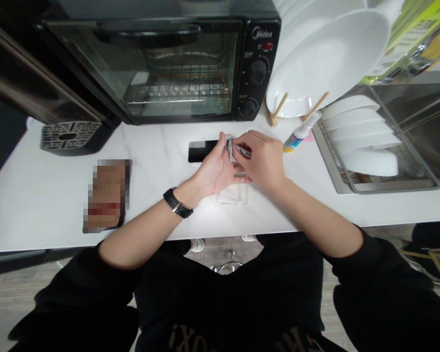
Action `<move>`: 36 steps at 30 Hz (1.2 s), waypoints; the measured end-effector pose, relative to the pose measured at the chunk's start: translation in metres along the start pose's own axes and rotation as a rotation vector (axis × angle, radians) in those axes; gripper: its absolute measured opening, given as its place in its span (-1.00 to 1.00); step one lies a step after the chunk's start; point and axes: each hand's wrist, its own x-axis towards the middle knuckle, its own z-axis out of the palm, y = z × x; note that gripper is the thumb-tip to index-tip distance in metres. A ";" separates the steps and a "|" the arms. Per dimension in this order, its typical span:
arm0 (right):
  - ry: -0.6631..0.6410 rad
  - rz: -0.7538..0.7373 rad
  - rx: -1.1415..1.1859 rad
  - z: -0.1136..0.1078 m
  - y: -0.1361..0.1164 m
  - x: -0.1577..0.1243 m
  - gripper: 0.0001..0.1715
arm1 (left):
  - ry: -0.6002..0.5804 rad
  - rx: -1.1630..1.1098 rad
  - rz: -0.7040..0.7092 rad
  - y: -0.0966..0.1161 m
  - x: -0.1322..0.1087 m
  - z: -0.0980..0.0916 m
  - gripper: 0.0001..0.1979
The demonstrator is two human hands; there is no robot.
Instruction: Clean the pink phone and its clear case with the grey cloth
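Both my hands meet over the white counter point(40, 195), pinching a small grey-white crumpled packet or wipe point(238, 149) between their fingertips. My left hand point(214, 168), with a black watch on the wrist, grips its left end. My right hand point(266, 159) grips its right end. Under my hands lies a clear phone case point(234, 194). A black phone point(201, 150) lies flat just behind my left hand.
A black toaster oven point(168, 63) stands at the back. White plates point(326, 58) lean in a wooden rack, bowls point(363, 142) fill a metal drainer at right. A small bottle point(300, 133) lies near the drainer. A blurred flat object point(108, 195) sits at left.
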 end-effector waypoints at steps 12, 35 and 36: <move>-0.143 -0.333 0.293 0.009 -0.011 -0.012 -0.79 | 0.185 -0.004 0.180 0.022 -0.013 0.017 -0.26; -0.288 -0.188 -0.054 0.000 -0.008 -0.004 -0.79 | 0.246 0.105 0.375 0.031 -0.014 0.009 -0.17; -0.262 -0.180 -0.052 0.000 -0.007 -0.003 -0.79 | 0.237 0.101 0.346 0.029 -0.013 0.010 -0.17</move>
